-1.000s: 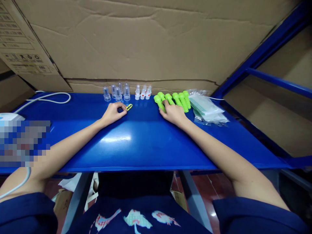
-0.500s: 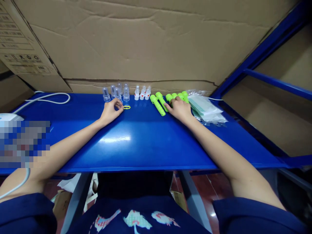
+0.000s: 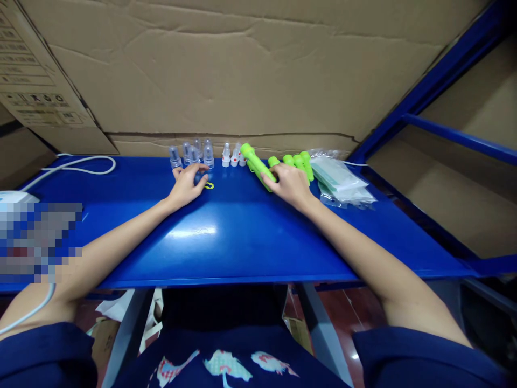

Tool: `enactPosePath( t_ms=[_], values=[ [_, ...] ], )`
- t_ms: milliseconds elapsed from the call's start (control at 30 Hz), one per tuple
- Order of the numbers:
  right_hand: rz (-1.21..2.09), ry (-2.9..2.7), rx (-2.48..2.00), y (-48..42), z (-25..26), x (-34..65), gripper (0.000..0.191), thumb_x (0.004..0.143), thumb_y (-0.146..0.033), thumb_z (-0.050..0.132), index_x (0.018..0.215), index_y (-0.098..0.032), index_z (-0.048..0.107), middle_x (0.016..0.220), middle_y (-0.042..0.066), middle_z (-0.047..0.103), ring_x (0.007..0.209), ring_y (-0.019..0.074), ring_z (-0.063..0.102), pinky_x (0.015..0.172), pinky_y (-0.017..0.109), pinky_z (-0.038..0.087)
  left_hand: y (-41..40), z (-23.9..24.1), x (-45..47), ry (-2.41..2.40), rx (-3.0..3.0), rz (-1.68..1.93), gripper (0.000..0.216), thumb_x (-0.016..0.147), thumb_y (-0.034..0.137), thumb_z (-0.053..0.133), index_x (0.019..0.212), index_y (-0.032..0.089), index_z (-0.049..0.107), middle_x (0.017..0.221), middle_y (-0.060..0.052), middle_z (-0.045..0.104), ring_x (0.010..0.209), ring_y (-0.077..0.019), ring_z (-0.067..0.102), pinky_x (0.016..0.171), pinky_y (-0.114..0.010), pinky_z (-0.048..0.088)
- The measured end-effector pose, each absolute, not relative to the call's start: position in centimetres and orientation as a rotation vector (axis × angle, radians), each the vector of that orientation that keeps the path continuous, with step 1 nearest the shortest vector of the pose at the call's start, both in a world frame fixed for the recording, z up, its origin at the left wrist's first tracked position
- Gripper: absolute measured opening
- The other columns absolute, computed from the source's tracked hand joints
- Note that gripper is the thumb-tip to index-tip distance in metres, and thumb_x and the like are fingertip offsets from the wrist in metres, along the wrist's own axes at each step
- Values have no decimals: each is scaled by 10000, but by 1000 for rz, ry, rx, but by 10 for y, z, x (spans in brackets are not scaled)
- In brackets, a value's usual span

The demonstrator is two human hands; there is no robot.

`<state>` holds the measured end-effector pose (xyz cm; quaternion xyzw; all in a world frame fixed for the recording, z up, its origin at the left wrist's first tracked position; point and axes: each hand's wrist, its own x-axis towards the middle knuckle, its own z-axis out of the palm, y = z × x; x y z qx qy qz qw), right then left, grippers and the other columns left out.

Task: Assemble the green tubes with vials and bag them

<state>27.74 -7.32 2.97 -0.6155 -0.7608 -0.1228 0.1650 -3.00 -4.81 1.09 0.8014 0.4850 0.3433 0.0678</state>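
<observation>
My right hand (image 3: 291,185) is closed around the lower end of a lime-green flashlight body (image 3: 257,161), its wide head pointing away to the left. Partly under it is another green flashlight body, mostly hidden. Several more green flashlight bodies (image 3: 299,161) lie just beyond and right of that hand. My left hand (image 3: 186,187) rests on the table with thumb and fingers apart. Close by its thumb lies a small yellow-green loop (image 3: 209,186). Behind the left hand stand several clear plastic caps (image 3: 208,153). White-based clear pieces with red dots (image 3: 226,156) stand between the hands.
Clear plastic bags (image 3: 343,180) are stacked to the right on the blue table (image 3: 242,242). A cardboard sheet (image 3: 226,70) closes off the back. A white cable (image 3: 91,167) curls at the left, and a blue frame (image 3: 456,137) stands at the right.
My right hand has shifted left and tilted up a green flashlight body, its head moving toward the white-based pieces. My left hand's fingers have spread, and the yellow-green loop sits slightly nearer to me.
</observation>
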Motion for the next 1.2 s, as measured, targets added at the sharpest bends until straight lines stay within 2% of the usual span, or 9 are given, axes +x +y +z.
enactPosePath(
  t_ms=[100, 167, 200, 300, 400, 667, 867, 1033, 1200],
  values=[
    [-353, -2308, -1552, -83, 26, 264, 485, 1043, -476, 417, 1099, -137, 760, 1062, 168, 745, 935, 308, 669, 685, 347, 422, -45, 18, -20, 1292, 2467, 1074, 554, 944, 353, 657, 1455, 178, 532, 1435, -172, 652, 1305, -315, 625, 1143, -506, 366],
    [-372, -2381, -1445, -88, 24, 259, 509, 1069, -463, 372, 1162, -134, 749, 1105, 166, 744, 912, 290, 671, 668, 340, 400, -42, 25, -16, 1162, 2492, 1062, 693, 896, 391, 722, 1513, 189, 482, 1486, -169, 615, 1292, -297, 632, 1094, -441, 435],
    [-385, -2406, -1406, -89, 24, 258, 520, 1080, -459, 352, 1194, -132, 740, 1126, 166, 741, 899, 282, 671, 660, 338, 388, -40, 28, -16, 1118, 2498, 1040, 699, 879, 416, 738, 1498, 192, 505, 1465, -159, 632, 1250, -286, 653, 1046, -405, 472],
    [-410, -2461, -1335, -91, 23, 258, 529, 1095, -445, 337, 1253, -114, 718, 1138, 167, 738, 863, 267, 663, 636, 340, 359, -37, 35, -18, 1084, 2519, 929, 583, 844, 512, 760, 1308, 172, 671, 1252, -118, 750, 1056, -260, 714, 884, -330, 524],
    [-394, -2485, -1294, -88, 21, 261, 499, 1099, -400, 344, 1262, -105, 712, 1132, 165, 739, 863, 256, 656, 626, 335, 342, -37, 34, -24, 1066, 2554, 860, 550, 825, 586, 759, 1171, 159, 740, 1089, -97, 791, 969, -258, 728, 837, -315, 520],
    [-327, -2478, -1254, -78, 15, 265, 437, 1088, -326, 353, 1270, -129, 698, 1175, 160, 729, 909, 249, 667, 630, 310, 353, -51, 33, -31, 1049, 2665, 706, 553, 950, 578, 576, 1241, 131, 722, 943, -90, 784, 768, -208, 702, 721, -285, 493],
    [-289, -2483, -1278, -74, 15, 266, 421, 1082, -334, 379, 1278, -140, 697, 1198, 150, 727, 967, 260, 686, 656, 313, 393, -56, 34, -31, 1007, 2766, 631, 503, 979, 480, 503, 1244, 103, 704, 988, -134, 780, 813, -226, 709, 762, -314, 517],
    [-267, -2490, -1274, -73, 14, 267, 397, 1073, -316, 398, 1274, -154, 700, 1194, 143, 726, 946, 250, 686, 671, 314, 423, -59, 32, -30, 993, 2744, 594, 479, 966, 453, 501, 1225, 101, 697, 848, -98, 762, 701, -195, 678, 682, -295, 503],
    [-273, -2483, -1263, -74, 14, 267, 398, 1073, -326, 405, 1268, -142, 699, 1185, 151, 725, 964, 256, 685, 684, 316, 440, -64, 35, -30, 1005, 2702, 706, 458, 935, 478, 548, 1156, 114, 716, 781, -61, 740, 643, -163, 651, 639, -265, 481]
  ],
)
